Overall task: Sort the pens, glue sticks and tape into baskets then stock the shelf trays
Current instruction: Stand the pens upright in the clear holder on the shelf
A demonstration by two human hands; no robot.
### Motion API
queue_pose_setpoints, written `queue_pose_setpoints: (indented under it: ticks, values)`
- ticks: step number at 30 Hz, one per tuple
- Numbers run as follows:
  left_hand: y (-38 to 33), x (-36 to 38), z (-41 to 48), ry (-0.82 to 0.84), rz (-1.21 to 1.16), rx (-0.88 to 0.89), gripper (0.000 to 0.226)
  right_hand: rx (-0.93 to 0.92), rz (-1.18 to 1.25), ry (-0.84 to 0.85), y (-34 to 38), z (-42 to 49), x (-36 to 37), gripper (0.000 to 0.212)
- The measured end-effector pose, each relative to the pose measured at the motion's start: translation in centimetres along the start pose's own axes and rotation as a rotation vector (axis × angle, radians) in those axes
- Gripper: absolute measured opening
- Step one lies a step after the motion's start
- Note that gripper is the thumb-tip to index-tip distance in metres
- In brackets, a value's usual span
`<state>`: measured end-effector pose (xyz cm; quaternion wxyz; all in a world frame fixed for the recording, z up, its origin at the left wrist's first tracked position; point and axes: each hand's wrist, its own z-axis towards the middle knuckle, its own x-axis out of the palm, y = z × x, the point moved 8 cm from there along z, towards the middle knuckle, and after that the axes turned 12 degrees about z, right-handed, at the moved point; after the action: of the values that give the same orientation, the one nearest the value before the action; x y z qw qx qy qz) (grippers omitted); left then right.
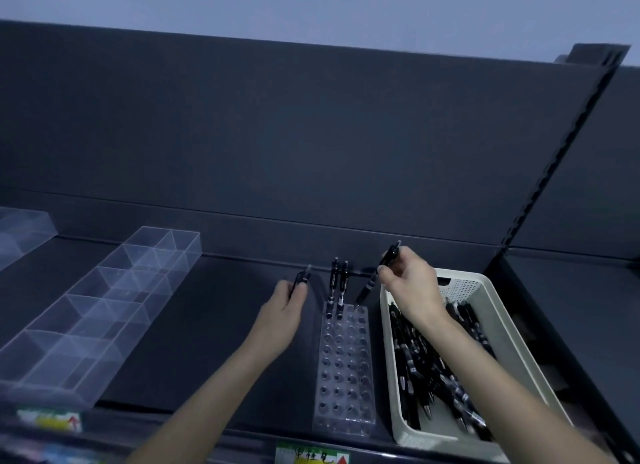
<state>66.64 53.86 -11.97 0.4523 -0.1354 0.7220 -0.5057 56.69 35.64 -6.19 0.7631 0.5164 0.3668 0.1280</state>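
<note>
Basket (426, 441): loose black pens (422, 366) inside, just right of holed clear rack (344, 377) | Left hand (284, 311): curled round one pen (302, 277), left of rack | Right hand (412, 283): pinches tilted pen (375, 278), tip at rack's rear hole | Rack rear: two pens (338, 283) upright | Far left: divided clear tray (104, 307)

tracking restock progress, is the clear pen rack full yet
Mostly empty: clear plastic holed pen rack holds two upright black pens at its far end.
</note>
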Motion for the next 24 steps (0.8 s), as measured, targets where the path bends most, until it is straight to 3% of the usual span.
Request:
queue_pose_setpoints:
  ticks: [2,7,18,24]
  values:
    - [0.3,0.4,-0.1,0.013,-0.099,-0.033,0.024,-0.034,-0.077,0.039,0.0,0.1,1.0,0.008]
    - [0.9,0.5,0.0,0.033,-0.087,-0.003,0.013,-0.046,-0.201,0.12,-0.9,0.2,3.0,0.015]
    - [1.7,1.0,0.4,0.084,-0.179,0.045,0.022,-0.069,-0.366,0.249,-1.4,-0.3,5.4,0.014]
    - [1.6,1.3,0.6,0.102,-0.229,0.028,0.03,-0.055,-0.387,0.231,-1.5,-0.4,5.3,0.012]
